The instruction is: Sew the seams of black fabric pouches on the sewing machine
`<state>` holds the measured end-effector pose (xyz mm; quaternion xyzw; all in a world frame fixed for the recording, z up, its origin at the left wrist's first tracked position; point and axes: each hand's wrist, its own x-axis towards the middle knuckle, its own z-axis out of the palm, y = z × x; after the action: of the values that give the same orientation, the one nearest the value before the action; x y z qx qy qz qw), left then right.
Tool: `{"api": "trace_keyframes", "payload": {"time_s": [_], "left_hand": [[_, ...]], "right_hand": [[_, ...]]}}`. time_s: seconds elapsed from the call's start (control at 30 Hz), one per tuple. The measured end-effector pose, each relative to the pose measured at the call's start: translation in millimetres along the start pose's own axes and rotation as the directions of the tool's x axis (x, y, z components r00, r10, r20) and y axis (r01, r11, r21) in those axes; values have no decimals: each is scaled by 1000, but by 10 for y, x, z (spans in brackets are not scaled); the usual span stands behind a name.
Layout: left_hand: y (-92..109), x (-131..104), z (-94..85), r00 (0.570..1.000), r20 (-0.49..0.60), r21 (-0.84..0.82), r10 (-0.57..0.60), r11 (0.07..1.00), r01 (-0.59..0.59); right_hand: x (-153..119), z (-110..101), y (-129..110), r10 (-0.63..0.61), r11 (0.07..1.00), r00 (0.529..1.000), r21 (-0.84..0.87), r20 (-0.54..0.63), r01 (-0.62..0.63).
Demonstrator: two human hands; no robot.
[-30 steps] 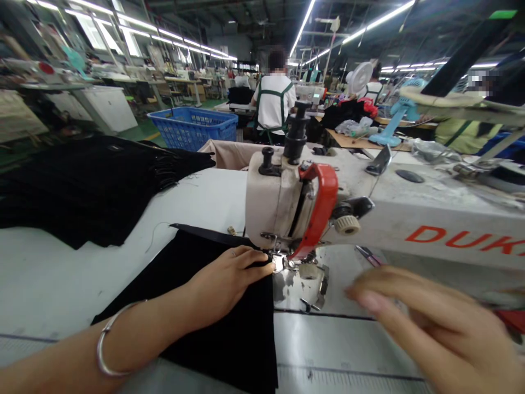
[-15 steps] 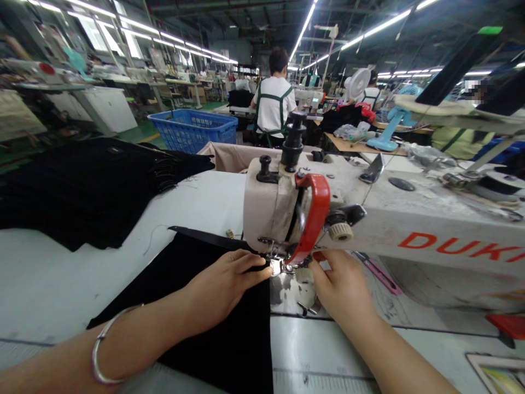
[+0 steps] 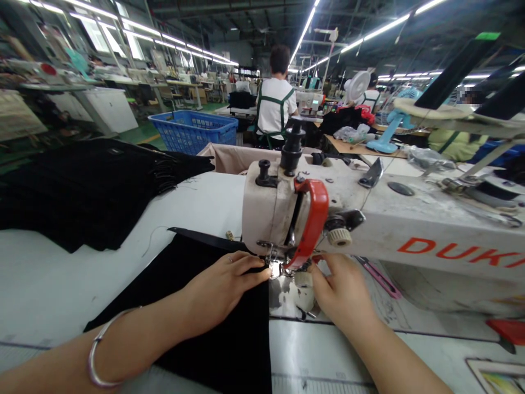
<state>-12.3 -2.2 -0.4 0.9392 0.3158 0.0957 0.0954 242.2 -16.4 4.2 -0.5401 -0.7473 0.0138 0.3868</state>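
A piece of black fabric lies flat on the white sewing table, its right edge reaching the presser foot of the sewing machine. My left hand rests on this cloth, its fingers close together and gripping it beside the foot, under a small bright light. To the right of the foot is my right hand. Its thumb and index finger are bent together near the red finger guard; their tips are partly hidden behind machine parts, and what they hold cannot be made out.
A pile of black garments lies on the left. Under the machine arm is a pink cutter. Behind stand a blue basket and a light-blue fan. A person in a white shirt sits ahead, back turned.
The view has shifted very slightly. Both hands and the black fabric stay in nearly the same place.
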Motion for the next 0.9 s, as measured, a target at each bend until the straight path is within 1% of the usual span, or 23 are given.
{"api": "trace_keyframes", "payload": {"time_s": [0.13, 0.23, 0.27, 0.3, 0.33, 0.37, 0.4, 0.43, 0.47, 0.5, 0.53, 0.57, 0.63, 0.67, 0.73, 0.8, 0.83, 0.87, 0.9], "left_hand": [[7, -10, 7, 999, -42, -4, 15, 1000, -15], [-6, 0, 3, 1000, -28, -8, 8, 1000, -8], [-11, 2, -6, 1000, -17, -10, -1, 1000, 1], [-11, -3, -21, 1000, -3, -13, -8, 1000, 8], [-3, -17, -44, 1000, 12, -18, -11, 1000, 12], [18, -42, -75, 999, 32, -25, -16, 1000, 16], [54, -81, -113, 999, 49, -35, -23, 999, 25], [107, -133, -156, 998, 60, -47, -36, 998, 38], [174, -197, -199, 997, 65, -55, -46, 997, 50], [253, -268, -237, 996, 65, -58, -54, 997, 58], [336, -340, -266, 996, 64, -53, -55, 997, 58], [419, -409, -282, 997, 64, -41, -39, 998, 42], [559, -525, -272, 998, 55, -9, 13, 1000, -13], [606, -569, -248, 998, 50, 2, 34, 999, -34], [649, -639, -180, 999, 14, 0, 40, 999, -40], [634, -697, -114, 999, -32, -63, -30, 998, 28], [613, -725, -90, 993, -56, -123, -100, 988, 92], [587, -751, -74, 978, -85, -198, -193, 965, 173], [560, -774, -67, 948, -113, -277, -298, 925, 258]], "right_hand": [[-6, 65, 18, 39, 999, 999, 11, -2, -39], [28, 13, -4, 87, 996, 996, 26, 20, -88], [41, -45, -20, 100, 994, 994, 31, 44, -101], [50, -124, -40, 97, 994, 990, 34, 102, -101], [51, -218, -62, 73, 996, 979, 35, 193, -81], [43, -318, -84, 26, 998, 951, 39, 309, -40], [24, -412, -102, -41, 998, 900, 53, 434, 20], [-1, -488, -114, -111, 994, 837, 75, 535, 84], [-27, -535, -118, -173, 985, 781, 95, 600, 144], [-50, -545, -113, -215, 976, 752, 105, 623, 192], [-63, -518, -99, -234, 970, 752, 97, 616, 222], [-65, -456, -80, -235, 968, 776, 71, 585, 239], [-36, -270, -38, -209, 970, 851, -10, 482, 243], [-16, -171, -25, -196, 971, 880, -41, 432, 236], [2, -29, -37, -184, 971, 912, -75, 368, 226], [-44, -6, -108, -203, 967, 906, -72, 372, 246], [-96, -37, -163, -226, 963, 891, -46, 394, 264], [-166, -86, -227, -250, 960, 868, -5, 429, 279], [-248, -141, -295, -276, 957, 840, 50, 468, 287]]}}
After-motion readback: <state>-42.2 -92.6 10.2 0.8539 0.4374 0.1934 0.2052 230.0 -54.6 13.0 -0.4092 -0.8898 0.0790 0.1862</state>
